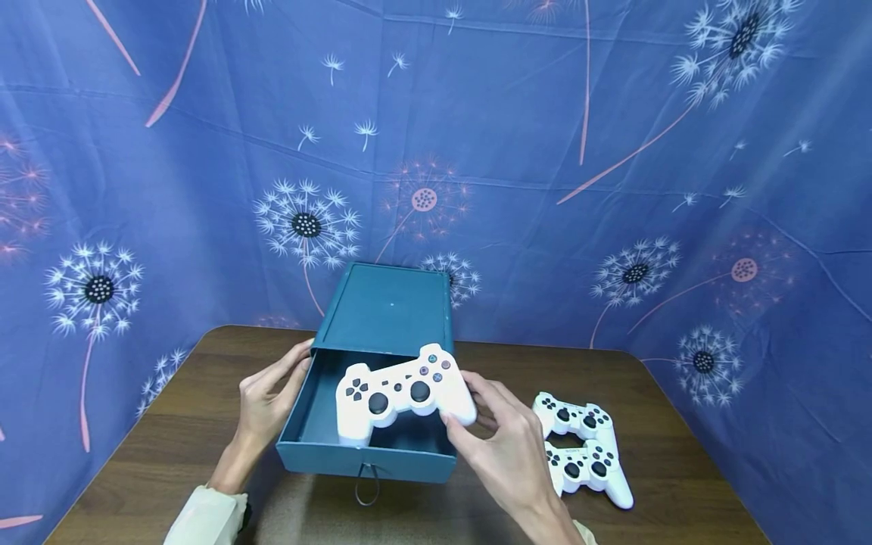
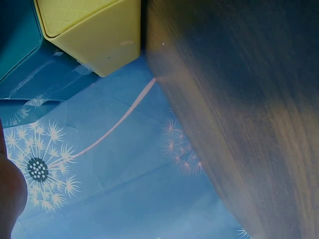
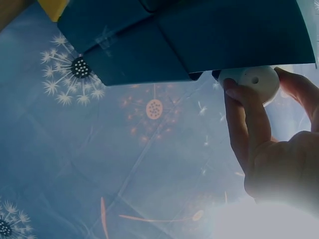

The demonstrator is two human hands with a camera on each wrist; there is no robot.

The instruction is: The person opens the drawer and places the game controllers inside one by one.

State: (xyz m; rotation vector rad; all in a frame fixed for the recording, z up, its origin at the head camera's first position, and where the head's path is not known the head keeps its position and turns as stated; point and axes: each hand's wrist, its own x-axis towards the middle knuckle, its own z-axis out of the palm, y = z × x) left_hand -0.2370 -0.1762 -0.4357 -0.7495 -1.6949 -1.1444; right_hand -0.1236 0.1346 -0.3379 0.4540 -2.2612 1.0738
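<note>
A white game controller [image 1: 402, 376] is tilted over the pulled-out drawer [image 1: 320, 456] of a teal box [image 1: 388, 306]. My right hand [image 1: 507, 439] pinches its right grip between thumb and fingers; the left grip hangs down inside the drawer's front wall. In the right wrist view, the rounded end of the controller [image 3: 261, 82] shows between the fingers, beside the drawer's outer side. My left hand [image 1: 269, 397] rests its extended fingers against the left side of the box, where drawer and casing meet. A loop pull [image 1: 368, 492] hangs from the drawer front.
Two more white controllers, an upper one [image 1: 579, 412] and a lower one [image 1: 579, 460], lie on the wooden table [image 1: 654, 454] at right. In the left wrist view a yellow box [image 2: 99, 45] sits between the teal box and the table. A blue dandelion-print cloth [image 1: 504, 227] hangs behind.
</note>
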